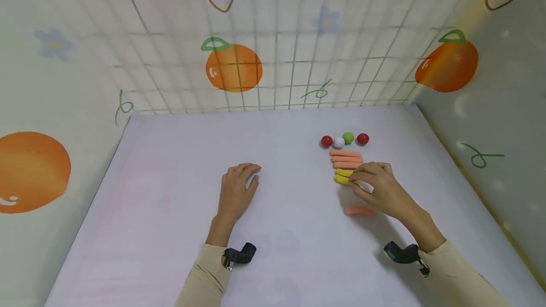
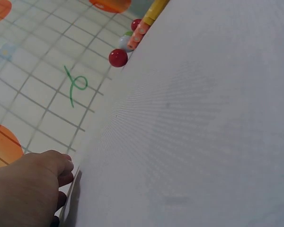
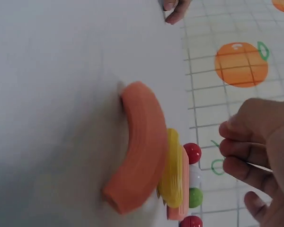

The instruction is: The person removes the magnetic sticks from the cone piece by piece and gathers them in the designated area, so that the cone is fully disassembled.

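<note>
My right hand (image 1: 381, 188) hovers over the right side of the table, its bent fingertips overlapping the yellow curved pieces (image 1: 342, 180) in the head view. The right wrist view shows a gap between thumb and fingers (image 3: 248, 153) and nothing held. Nearer to me, beneath this hand, lies a single curved orange-pink piece (image 3: 144, 146), ridged and sausage-like. Several pink sticks (image 1: 346, 159) form a stack of rows just beyond the yellow pieces. On the table's middle, my left hand (image 1: 234, 193) rests with loosely bent fingers and holds nothing.
Behind the pink sticks sit two red balls (image 1: 326, 141), a white ball (image 1: 339, 142) and a green ball (image 1: 348, 138) in a row. A gridded backdrop (image 1: 277, 70) with printed oranges rises at the table's far edge, and side walls (image 1: 490, 117) flank the white tabletop (image 1: 141, 212).
</note>
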The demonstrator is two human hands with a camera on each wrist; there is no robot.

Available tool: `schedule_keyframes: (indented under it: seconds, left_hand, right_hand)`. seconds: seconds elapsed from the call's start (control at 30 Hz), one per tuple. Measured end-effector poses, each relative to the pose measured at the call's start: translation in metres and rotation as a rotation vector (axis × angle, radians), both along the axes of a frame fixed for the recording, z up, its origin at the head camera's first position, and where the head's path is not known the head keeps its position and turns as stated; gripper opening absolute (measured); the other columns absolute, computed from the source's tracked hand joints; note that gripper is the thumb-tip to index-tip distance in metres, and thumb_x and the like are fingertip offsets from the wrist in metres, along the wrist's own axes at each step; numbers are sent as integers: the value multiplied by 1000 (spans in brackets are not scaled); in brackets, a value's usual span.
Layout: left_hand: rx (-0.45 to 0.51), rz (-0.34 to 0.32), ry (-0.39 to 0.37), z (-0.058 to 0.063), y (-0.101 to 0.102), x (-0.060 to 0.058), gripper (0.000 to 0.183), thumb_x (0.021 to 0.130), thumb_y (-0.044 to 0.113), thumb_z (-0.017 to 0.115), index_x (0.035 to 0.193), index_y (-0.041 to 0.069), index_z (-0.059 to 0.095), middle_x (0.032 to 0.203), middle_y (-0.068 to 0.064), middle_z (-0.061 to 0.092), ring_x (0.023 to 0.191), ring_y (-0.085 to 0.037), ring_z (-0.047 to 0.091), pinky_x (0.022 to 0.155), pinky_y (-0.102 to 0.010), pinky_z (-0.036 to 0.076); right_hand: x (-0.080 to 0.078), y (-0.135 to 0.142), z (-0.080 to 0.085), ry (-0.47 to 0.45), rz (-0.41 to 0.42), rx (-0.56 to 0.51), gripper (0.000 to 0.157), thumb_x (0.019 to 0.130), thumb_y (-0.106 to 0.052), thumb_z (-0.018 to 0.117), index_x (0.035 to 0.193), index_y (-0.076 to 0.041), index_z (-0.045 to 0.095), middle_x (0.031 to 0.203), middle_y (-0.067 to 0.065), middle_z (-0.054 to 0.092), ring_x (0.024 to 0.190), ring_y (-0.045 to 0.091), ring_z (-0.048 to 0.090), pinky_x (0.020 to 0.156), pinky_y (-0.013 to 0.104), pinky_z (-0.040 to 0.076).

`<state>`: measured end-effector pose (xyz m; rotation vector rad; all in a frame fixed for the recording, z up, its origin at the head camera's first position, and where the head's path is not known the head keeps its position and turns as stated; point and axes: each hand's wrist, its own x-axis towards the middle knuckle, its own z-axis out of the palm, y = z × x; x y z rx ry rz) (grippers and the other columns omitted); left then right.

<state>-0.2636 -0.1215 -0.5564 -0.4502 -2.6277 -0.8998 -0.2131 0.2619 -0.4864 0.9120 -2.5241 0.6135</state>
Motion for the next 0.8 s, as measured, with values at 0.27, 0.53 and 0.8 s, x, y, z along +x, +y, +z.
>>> schedule_keyframes:
  seconds: [0.27,0.53,0.8]
  left_hand:
    - [2,0,-6,2,0,-2,25,99,21,63,123,21,70,125,3,64,117,-25,51,92,-42,38]
    - [0,1,-10,0,0,0,25,99,22,64,122,21,70,125,3,64,116,-27,52,92,-43,39]
    - [-6,-2,-19,0,1,0,24,100,22,62,122,22,70,126,4,63,117,-25,50,92,-41,37]
  right_hand:
    - [33,17,-6,-271,-121,50,19,82,-15,84,99,-13,77,102,-2,69,98,21,62,82,45,40]
    - [40,19,-22,-209,-157,157,17,80,-13,84,94,-10,75,91,-5,68,83,13,60,71,39,45]
    - [36,13,-23,-294,-170,101,21,78,-13,85,90,-15,67,83,-11,59,78,10,52,74,36,45]
